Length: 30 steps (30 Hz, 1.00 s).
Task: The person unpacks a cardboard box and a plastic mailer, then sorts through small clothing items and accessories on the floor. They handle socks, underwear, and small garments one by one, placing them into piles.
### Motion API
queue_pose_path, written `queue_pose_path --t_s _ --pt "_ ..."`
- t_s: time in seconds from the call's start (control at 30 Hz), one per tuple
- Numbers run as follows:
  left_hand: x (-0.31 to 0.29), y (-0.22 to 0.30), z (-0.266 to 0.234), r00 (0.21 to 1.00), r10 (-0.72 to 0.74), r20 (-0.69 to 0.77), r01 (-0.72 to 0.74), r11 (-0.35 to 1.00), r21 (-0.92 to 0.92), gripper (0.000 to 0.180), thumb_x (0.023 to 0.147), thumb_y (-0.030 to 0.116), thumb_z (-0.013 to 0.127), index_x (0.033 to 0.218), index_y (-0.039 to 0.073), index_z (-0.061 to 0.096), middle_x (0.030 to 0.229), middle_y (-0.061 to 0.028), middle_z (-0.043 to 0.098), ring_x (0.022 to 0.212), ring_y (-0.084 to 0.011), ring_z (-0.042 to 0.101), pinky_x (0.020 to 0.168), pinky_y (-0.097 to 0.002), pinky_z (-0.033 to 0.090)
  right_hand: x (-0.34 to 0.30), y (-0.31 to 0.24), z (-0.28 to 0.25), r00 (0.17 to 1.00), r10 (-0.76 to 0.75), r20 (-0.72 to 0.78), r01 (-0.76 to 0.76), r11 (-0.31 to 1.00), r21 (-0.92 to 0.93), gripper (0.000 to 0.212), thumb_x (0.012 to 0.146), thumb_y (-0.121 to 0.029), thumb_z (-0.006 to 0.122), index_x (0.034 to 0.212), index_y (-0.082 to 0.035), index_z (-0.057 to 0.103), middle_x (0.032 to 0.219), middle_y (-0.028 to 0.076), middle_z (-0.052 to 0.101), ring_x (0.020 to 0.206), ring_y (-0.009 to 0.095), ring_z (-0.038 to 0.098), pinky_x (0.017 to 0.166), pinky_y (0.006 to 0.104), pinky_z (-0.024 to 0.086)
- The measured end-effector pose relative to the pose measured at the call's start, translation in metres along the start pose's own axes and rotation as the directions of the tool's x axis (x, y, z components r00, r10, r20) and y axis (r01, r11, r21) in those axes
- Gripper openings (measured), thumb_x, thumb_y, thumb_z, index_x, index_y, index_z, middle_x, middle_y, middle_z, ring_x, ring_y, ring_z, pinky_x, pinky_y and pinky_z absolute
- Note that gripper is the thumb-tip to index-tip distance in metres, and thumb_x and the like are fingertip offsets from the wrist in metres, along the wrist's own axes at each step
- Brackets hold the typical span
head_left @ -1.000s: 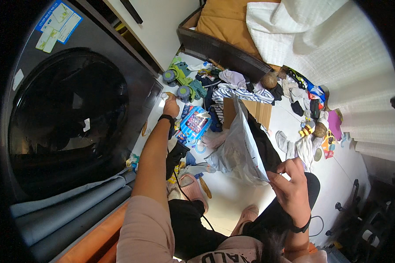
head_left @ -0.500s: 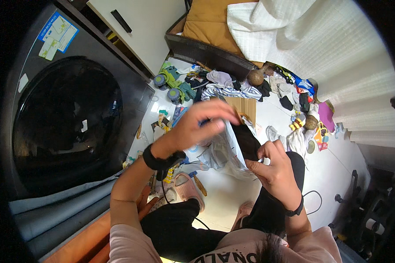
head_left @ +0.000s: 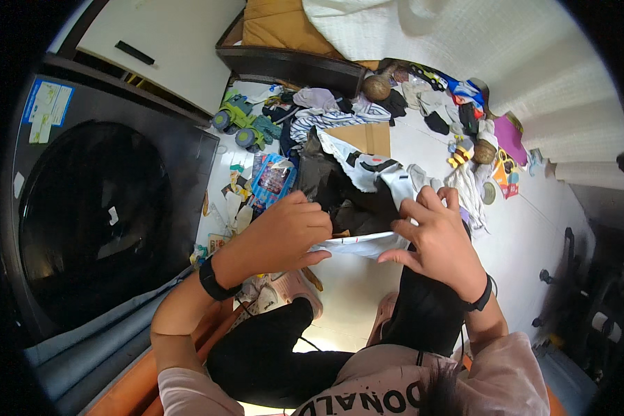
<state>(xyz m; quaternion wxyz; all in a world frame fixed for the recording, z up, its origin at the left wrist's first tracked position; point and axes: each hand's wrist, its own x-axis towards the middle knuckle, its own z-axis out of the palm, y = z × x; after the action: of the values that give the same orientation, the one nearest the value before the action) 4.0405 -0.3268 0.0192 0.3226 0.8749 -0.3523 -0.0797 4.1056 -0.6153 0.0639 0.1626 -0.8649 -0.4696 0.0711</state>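
A white plastic mailing bag [head_left: 367,170] with a black inside gapes in front of me, its mouth facing up. My left hand [head_left: 281,232] is closed with curled fingers on the bag's near left edge. My right hand [head_left: 440,239] grips the right part of the rim, its fingers bent over the edge and the thumb lower down. Something brownish shows dimly in the dark inside, too shadowed to name. Beyond the bag lies a flat piece of cardboard [head_left: 360,137].
A black front-loading washer [head_left: 104,222] stands at left. Across the floor lie a green toy truck [head_left: 246,125], a blue packet [head_left: 274,180], striped cloth [head_left: 329,121], a brown ball [head_left: 376,87], a bee toy [head_left: 461,154] and a purple cap [head_left: 509,139]. A white curtain [head_left: 534,76] hangs at right.
The bag's mouth has spread from narrow to wide, showing its black inside. My left hand has come down from above the bag onto its near edge. The view has shifted slightly.
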Motion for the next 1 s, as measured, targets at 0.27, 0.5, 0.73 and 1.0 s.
queue_pose_path --t_s 0.27,0.5,0.73,1.0 --pt "0.015 0.005 -0.01 0.993 -0.063 0.101 0.067 0.997 -0.038 0.017 0.089 0.017 0.072 0.102 0.009 0.066 0.091 -0.0016 0.067 0.086 -0.0237 0.058 0.081 -0.0374 0.041 -0.012 0.011 -0.015 0.995 0.053 -0.085 -0.054 0.998 -0.018 0.008 0.076 -0.012 0.072 0.078 -0.009 0.065 0.087 0.003 0.052 0.093 0.023 0.051 0.085 0.0388 0.038" --pt "0.041 -0.093 -0.027 0.948 -0.315 -0.046 0.222 0.756 -0.616 0.015 0.106 0.021 0.054 0.11 0.007 0.054 0.096 -0.0109 0.076 0.09 -0.0163 0.07 0.086 -0.0304 0.051 0.001 -0.007 -0.036 0.989 0.134 -0.067 -0.126 0.985 0.115 0.019 0.072 -0.002 0.078 0.087 -0.006 0.066 0.087 0.006 0.058 0.08 0.027 0.061 0.069 0.0382 0.047" --pt "0.036 -0.363 -0.012 0.454 -0.861 -0.23 0.443 0.442 -0.78 0.025 0.098 0.023 0.062 0.109 0.002 0.069 0.101 -0.0166 0.076 0.094 -0.0254 0.073 0.086 -0.0362 0.056 0.026 -0.017 -0.022 0.985 0.162 -0.062 -0.14 0.955 0.263 0.014 0.079 -0.002 0.069 0.092 -0.002 0.065 0.095 0.011 0.055 0.087 0.03 0.062 0.072 0.039 0.054" --pt "0.059 -0.461 0.106 0.547 -0.771 -0.325 0.774 0.614 -0.155 0.033 0.087 0.025 0.067 0.116 0.011 0.075 0.151 -0.0189 0.05 0.138 -0.0386 0.045 0.116 -0.0469 0.037 0.021 -0.01 -0.002 0.969 0.237 -0.076 -0.195 0.912 0.36 0.03 0.079 0.004 0.075 0.107 -0.006 0.07 0.118 0.011 0.059 0.092 0.028 0.065 0.073 0.0349 0.055"
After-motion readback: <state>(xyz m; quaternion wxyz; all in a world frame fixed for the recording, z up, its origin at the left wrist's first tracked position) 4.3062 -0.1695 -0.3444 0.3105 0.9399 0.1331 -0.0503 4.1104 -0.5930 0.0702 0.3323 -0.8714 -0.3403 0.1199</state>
